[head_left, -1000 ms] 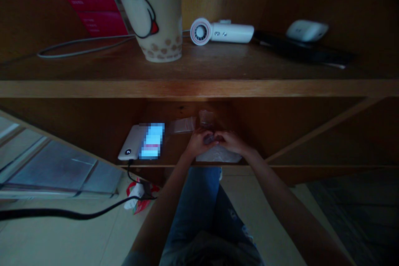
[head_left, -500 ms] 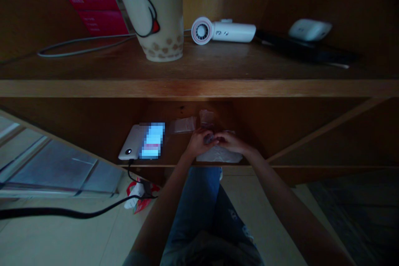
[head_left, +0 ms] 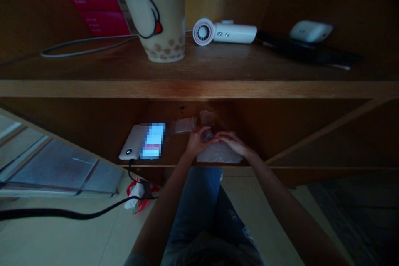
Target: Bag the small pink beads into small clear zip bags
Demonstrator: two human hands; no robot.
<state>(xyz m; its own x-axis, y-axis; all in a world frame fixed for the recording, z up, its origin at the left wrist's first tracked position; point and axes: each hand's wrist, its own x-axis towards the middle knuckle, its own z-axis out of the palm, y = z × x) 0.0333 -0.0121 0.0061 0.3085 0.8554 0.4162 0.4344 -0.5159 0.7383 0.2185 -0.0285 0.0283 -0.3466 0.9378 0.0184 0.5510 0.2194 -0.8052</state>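
Note:
On the lower shelf my left hand (head_left: pixel 197 141) curls around a small clear plastic piece (head_left: pixel 207 134), its fingers closed. My right hand (head_left: pixel 232 140) meets it from the right, fingertips pressed together near the same piece; what they pinch is too small to make out. A pale translucent plastic bag (head_left: pixel 220 153) lies flat beneath both hands. Behind them are a small clear bag (head_left: pixel 206 116) and, to the left, another clear packet (head_left: pixel 184 125).
A white device (head_left: pixel 131 143) with a black cable lies beside a lit phone (head_left: pixel 152 141) at left. The upper shelf (head_left: pixel 199 89) holds a drink cup (head_left: pixel 162 20), a white handheld fan (head_left: pixel 233 32), a white case (head_left: pixel 311 31) and pink boxes (head_left: pixel 96 0).
My fingers have shifted slightly around the small plastic piece, showing a little more of it. The view has moved slightly.

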